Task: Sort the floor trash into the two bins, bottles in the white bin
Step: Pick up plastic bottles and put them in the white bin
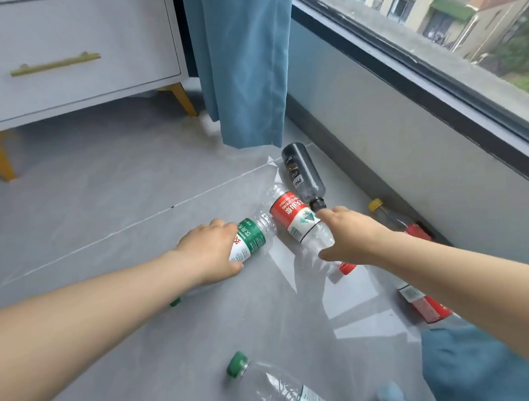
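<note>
Hands on two bottles — left (210,252), right (351,237), dark bottle (302,173) beside, curtain (242,59) behind

A single wide-angle head camera looked forward and steeply down from close above the grey tiled floor (106,212). It faced the corner where the blue fabric curtain (243,62) hung at twelve o'clock, with the dark-framed glass window (435,60) running toward two o'clock.
</note>
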{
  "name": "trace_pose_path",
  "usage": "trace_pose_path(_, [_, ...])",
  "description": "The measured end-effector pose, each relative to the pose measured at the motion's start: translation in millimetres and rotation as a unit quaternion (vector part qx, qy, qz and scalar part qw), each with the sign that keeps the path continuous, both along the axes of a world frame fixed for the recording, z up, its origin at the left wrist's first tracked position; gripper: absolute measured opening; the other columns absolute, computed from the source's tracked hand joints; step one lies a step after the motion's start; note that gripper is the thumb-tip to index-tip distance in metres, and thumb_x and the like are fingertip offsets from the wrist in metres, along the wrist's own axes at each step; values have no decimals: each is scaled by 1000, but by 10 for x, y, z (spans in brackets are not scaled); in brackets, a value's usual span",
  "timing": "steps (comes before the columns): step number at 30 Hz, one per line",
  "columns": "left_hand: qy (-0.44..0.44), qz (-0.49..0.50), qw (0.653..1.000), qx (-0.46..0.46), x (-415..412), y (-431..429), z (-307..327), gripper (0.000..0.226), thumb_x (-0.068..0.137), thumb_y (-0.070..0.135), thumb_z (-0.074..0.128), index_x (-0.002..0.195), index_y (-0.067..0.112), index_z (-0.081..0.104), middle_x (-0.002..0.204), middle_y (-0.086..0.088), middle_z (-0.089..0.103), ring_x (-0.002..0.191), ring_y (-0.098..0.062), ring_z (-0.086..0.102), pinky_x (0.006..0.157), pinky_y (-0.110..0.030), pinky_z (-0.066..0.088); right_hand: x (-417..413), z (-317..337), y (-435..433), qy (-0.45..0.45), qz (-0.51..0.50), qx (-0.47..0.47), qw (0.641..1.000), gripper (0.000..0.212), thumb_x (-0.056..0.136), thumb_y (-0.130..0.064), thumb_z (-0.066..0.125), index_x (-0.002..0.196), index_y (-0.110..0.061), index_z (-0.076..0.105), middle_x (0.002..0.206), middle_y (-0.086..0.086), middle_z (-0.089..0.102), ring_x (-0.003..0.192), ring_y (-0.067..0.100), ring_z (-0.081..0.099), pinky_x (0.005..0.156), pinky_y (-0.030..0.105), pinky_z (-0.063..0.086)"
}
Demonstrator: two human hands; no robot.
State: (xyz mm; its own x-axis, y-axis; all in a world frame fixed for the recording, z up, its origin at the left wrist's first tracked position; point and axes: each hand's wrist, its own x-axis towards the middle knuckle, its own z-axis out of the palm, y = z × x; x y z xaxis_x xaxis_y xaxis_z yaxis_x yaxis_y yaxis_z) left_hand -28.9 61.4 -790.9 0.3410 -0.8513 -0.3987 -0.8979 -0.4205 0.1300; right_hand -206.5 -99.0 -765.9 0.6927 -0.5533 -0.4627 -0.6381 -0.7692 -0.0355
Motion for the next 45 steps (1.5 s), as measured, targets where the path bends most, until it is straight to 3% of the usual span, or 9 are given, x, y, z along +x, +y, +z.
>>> trace_pose_path(5, [-9,13,1000,15,-45,76,-109,60,81,45,62,128,16,40,124,-8,47,112,-29,53,90,-33,43,121,-186,-67,7,-20,-13,1000,77,77,-41,72,139,-18,32,124,11,46,102,31,58,76,35,48])
trace_pose_path(9, [11,38,999,32,-32,128,-192,56,81,44,61,124,16,39,122,-8,47,111,-29,53,86,-32,43,243,-355,-48,-15,-48,-2,999,80,74,-41,73,138,-19,30,124,10,45,102,32,59,80,38,51])
trace_pose_path(14, [31,70,996,42,9,194,-288,57,78,43,63,121,15,38,118,-8,50,105,-27,56,82,-32,46,246,-543,-37,-32,-90,26,995,101,71,-45,76,146,-19,15,125,11,48,108,33,57,85,40,51])
trace_pose_path(19, [49,101,993,44,17,239,-349,56,78,40,64,121,15,39,116,-7,51,103,-26,58,80,-31,48,195,-605,-52,-23,-113,55,992,72,73,-39,73,127,-15,33,102,6,55,87,26,56,69,33,46])
trace_pose_path(26, [80,181,980,-28,14,310,-159,51,74,44,63,112,18,42,106,-4,55,89,-23,58,66,-28,42,56,-315,-26,-71,-154,75,983,65,73,-40,72,122,-17,37,97,4,59,85,23,61,69,34,53])
trace_pose_path(37, [140,294,931,-167,177,133,889,49,75,45,66,111,19,44,94,1,59,81,-20,58,56,-25,40,76,684,-10,-293,-259,139,910,48,70,-40,73,105,-22,46,90,-3,63,73,10,62,59,27,50])
trace_pose_path(40, [187,323,902,-217,246,-46,1167,54,69,51,68,110,22,48,96,3,61,84,-19,61,65,-30,52,163,959,-50,-346,-274,156,884,44,72,-38,72,106,-25,47,91,-6,64,75,7,62,59,24,49])
trace_pose_path(42, [223,338,881,-243,277,-169,1390,58,60,56,65,106,25,48,95,4,62,85,-19,63,73,-38,58,226,1151,-87,-344,-263,161,887,42,73,-38,71,106,-28,47,91,-8,64,75,5,62,59,23,48])
trace_pose_path(45, [224,331,881,-254,357,-380,1854,52,66,53,68,105,25,47,94,4,62,83,-20,64,75,-38,57,364,1598,-228,-350,-245,156,891,44,74,-39,71,109,-32,46,89,-14,62,77,-1,60,61,19,47])
